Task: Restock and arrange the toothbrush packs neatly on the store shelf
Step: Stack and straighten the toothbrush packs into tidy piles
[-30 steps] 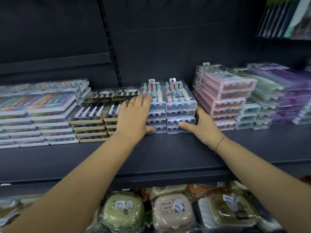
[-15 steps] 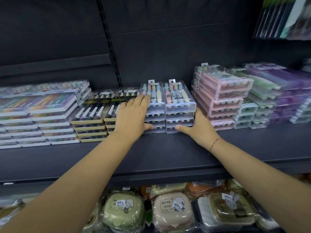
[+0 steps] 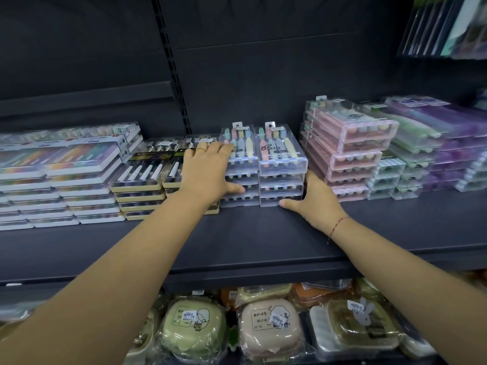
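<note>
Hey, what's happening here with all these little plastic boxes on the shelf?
A person is straightening toothbrush packs on a dark store shelf. Two stacks of clear packs stand side by side in the middle. The left hand lies flat over the left stack, thumb against its front. The right hand presses on the outer side of the right stack, thumb along its bottom front edge. Both stacks look nearly squared up, between black-and-gold packs and pink packs.

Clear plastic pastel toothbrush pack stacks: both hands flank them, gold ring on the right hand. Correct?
No: the head view shows the gold ring on the left hand, not the right hand. Both hands do flank the clear plastic pastel toothbrush pack stacks.
</note>
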Demonstrator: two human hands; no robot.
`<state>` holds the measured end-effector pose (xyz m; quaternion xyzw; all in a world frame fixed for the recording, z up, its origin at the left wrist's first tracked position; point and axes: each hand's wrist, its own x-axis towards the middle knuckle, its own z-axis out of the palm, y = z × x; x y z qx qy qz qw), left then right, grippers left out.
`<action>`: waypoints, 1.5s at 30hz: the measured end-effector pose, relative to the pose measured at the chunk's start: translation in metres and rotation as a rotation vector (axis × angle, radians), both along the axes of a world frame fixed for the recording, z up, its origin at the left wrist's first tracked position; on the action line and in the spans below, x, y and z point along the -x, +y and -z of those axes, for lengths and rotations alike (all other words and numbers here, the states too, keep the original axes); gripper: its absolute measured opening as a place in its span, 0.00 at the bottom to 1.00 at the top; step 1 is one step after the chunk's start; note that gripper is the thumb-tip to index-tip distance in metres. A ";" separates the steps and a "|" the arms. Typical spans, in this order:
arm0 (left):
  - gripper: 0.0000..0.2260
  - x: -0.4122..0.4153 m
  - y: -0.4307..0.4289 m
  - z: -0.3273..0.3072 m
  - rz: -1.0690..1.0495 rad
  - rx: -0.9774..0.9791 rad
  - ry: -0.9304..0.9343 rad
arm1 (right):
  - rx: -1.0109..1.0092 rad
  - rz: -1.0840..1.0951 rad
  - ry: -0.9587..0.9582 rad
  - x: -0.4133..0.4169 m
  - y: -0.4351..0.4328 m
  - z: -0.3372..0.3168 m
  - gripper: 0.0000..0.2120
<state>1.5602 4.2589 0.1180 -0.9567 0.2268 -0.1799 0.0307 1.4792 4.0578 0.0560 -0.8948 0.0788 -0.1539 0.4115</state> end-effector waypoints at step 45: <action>0.30 0.019 0.033 0.009 0.086 0.258 0.134 | -0.562 -0.139 0.109 0.029 0.113 0.003 0.37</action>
